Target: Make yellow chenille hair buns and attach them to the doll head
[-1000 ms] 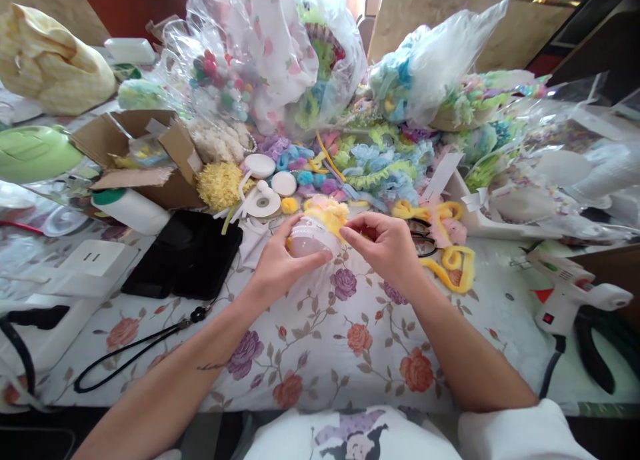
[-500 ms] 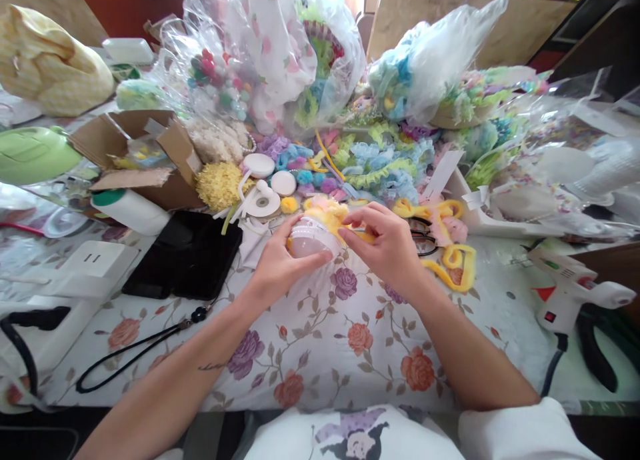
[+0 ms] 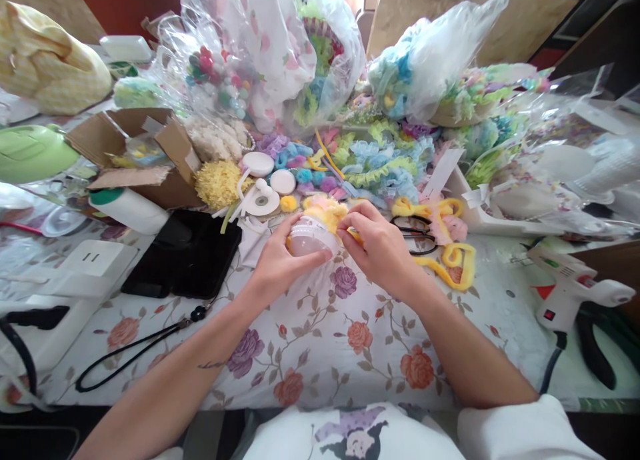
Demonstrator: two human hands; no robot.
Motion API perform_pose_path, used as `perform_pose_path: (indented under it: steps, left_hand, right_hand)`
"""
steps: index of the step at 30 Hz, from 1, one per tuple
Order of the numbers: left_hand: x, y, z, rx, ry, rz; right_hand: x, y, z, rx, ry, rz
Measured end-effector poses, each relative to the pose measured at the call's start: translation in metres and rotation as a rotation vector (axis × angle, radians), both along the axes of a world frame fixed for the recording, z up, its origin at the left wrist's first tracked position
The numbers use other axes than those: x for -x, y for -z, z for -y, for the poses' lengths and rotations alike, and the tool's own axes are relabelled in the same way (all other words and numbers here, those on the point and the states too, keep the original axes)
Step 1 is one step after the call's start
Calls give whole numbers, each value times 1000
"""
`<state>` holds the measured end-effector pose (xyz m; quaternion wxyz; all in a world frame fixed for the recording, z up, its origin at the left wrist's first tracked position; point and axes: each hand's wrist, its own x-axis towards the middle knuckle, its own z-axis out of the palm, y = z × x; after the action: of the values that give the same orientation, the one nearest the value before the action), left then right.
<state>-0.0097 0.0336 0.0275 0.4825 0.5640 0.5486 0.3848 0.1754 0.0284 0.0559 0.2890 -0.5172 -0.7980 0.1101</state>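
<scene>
A white rounded piece with fluffy yellow and pink trim is held above the floral cloth. My left hand wraps round its left side, thumb along the lower edge. At its right edge, the fingers of my right hand are pinched together on a bit of yellow strip. Just right of that hand lie black-handled scissors, partly hidden, and a looped yellow fuzzy strip.
A black tablet-like case and corded strap lie left. A glue gun stands right. Behind are white spools, a yellow pompom, an open cardboard box, a white tray and plastic bags.
My right hand has shifted slightly left and down, uncovering more of the scissors. My left hand keeps its hold on the white piece.
</scene>
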Motion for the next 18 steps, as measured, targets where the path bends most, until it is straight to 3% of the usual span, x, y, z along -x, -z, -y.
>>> perform_pose_path:
  steps: [7, 18]
  left_hand:
    - [1, 2, 0, 30, 26, 48]
    - [0, 0, 0, 29, 8, 26]
  right_hand:
    - [-5, 1, -4, 159, -40, -153]
    - [-4, 6, -4, 161, -37, -152]
